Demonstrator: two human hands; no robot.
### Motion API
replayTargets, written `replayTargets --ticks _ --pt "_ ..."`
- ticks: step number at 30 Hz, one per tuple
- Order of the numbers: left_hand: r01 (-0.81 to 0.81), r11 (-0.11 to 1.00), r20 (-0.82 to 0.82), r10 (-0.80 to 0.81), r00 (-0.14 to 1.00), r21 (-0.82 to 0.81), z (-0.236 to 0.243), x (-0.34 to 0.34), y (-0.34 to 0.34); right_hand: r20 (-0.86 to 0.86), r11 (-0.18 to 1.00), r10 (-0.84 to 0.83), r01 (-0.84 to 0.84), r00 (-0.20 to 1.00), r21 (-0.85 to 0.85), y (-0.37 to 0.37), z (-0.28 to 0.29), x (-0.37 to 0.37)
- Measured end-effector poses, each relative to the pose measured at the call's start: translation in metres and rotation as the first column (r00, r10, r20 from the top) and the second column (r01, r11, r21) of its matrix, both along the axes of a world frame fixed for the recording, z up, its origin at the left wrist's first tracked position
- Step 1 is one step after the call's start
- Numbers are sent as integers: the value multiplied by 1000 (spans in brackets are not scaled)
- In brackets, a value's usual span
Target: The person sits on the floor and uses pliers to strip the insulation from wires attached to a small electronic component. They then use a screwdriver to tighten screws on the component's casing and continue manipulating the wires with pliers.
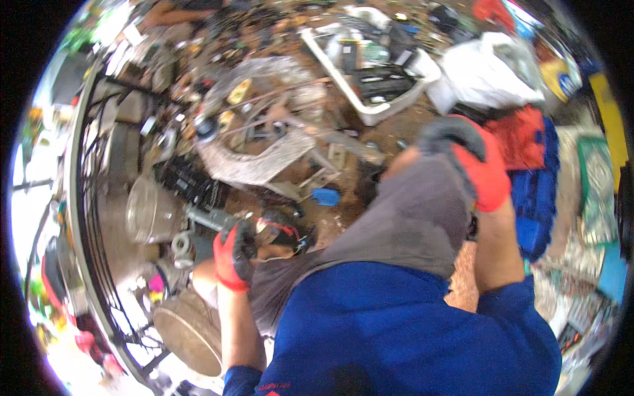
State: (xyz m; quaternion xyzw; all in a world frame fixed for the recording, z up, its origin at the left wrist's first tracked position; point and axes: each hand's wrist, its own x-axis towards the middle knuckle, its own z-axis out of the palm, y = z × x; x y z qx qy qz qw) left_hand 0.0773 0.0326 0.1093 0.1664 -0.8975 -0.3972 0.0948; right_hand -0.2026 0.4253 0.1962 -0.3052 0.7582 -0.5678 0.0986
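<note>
My left hand (234, 257), in a red and dark grey glove, is closed round the end of a grey, tube-like thing (208, 218) that points up and left. Just right of it lies a dark piece with thin red wires (284, 229); blur hides whether the hand touches it. My right hand (465, 155), gloved the same way, is at my right knee (422, 175) with its fingers curled over. What those fingers hold, if anything, is hidden. A clear plastic container (152, 210) and a white ring-shaped piece (181, 244) are left of my left hand.
Ahead, a white frame (366, 112) holds dark parts. A pale curved panel (264, 162) and a blue scrap (325, 197) lie among scattered debris. A white sack (489, 72) and blue crate (535, 218) stand right. A metal rack (82, 171) and round tub (188, 330) are left.
</note>
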Motion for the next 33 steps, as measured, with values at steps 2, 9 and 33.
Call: replayTargets --ticks 2,9,33 --pt "-137 945 69 122 990 296 -9 6 -6 274 996 94 -90 957 -25 -4 -1 -10" --pt "-286 891 70 279 958 352 -37 22 -19 248 564 614 -636 749 527 -105 -68 37" --pt "-522 257 505 134 853 814 -40 -70 -20 44 741 -288 193 957 643 -343 -495 37"
